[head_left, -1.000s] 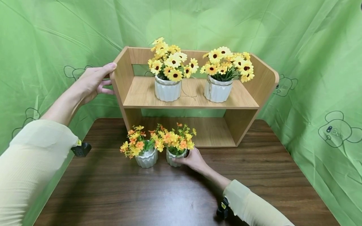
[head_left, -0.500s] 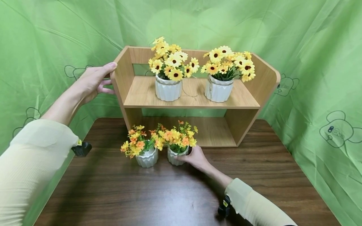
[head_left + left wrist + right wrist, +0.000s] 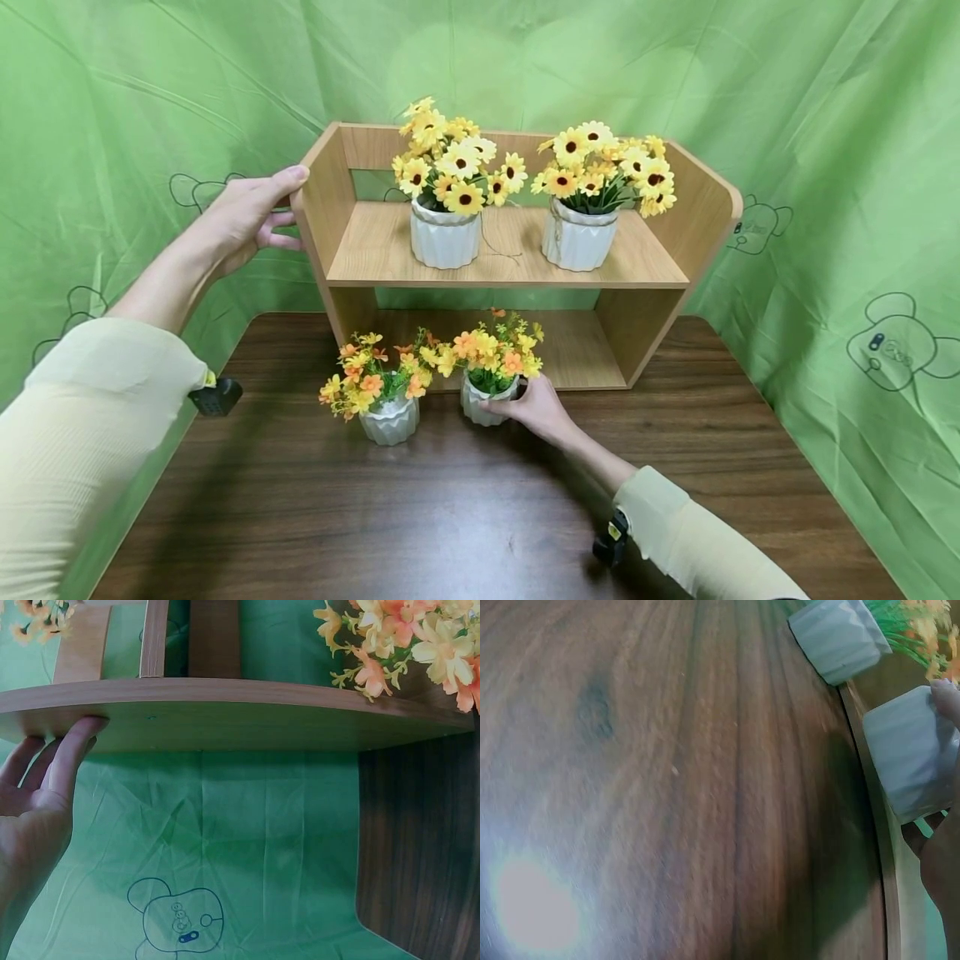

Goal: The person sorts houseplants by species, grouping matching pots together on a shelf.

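Note:
My right hand [image 3: 542,410] grips a white ribbed flower pot [image 3: 480,407] with orange and yellow flowers, thumb on its front side. The far fingers are hidden behind it. In the right wrist view this pot [image 3: 911,754] sits at the right edge; whether its base clears the tabletop I cannot tell. A matching flower pot [image 3: 390,421] stands on the table just left of it. At the upper left, my left hand [image 3: 243,212] touches the outer side panel of the wooden shelf [image 3: 318,208], thumb by its front edge. Straight fingers [image 3: 79,742] rest against that panel.
On the upper shelf board [image 3: 510,265] stand two white pots of yellow daisies, a left one [image 3: 445,240] and a right one [image 3: 579,242]. The lower board [image 3: 570,350] lies behind the orange flowers. Dark wood tabletop [image 3: 390,517] extends in front; green cloth [image 3: 817,167] hangs behind.
The right hand has moved the gripped flower pot rightward and toward the shelf, widening its distance from the other orange-flowered pot. My left hand stays at the shelf's side panel.

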A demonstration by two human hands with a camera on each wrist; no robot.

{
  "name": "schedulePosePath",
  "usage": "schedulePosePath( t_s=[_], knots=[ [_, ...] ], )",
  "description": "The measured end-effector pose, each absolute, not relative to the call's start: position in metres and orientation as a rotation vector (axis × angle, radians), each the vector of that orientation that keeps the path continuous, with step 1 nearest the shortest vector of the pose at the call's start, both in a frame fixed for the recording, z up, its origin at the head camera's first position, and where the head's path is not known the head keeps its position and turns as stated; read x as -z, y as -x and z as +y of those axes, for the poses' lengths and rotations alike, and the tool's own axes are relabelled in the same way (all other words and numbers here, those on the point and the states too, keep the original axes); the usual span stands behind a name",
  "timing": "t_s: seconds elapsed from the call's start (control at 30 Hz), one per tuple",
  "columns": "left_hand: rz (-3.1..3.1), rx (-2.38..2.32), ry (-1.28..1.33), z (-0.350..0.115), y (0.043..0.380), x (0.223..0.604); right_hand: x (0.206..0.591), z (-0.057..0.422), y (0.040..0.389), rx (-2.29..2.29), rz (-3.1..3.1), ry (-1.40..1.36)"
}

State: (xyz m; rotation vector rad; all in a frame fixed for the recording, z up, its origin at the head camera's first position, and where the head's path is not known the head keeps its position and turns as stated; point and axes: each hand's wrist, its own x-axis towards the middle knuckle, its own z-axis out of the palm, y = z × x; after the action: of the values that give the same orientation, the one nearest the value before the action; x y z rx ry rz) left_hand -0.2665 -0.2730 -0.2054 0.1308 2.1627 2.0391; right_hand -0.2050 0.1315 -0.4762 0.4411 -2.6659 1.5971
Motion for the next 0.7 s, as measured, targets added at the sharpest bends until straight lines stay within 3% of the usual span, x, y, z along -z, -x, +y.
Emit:
schedulePosePath(
  t_s=[0.7],
  knots=[
    [2.196, -2.008, -0.143, -0.273, 0.266, 0.205, 0.469, 0.179, 0.233, -1.606, -2.605, -0.311]
  ],
)
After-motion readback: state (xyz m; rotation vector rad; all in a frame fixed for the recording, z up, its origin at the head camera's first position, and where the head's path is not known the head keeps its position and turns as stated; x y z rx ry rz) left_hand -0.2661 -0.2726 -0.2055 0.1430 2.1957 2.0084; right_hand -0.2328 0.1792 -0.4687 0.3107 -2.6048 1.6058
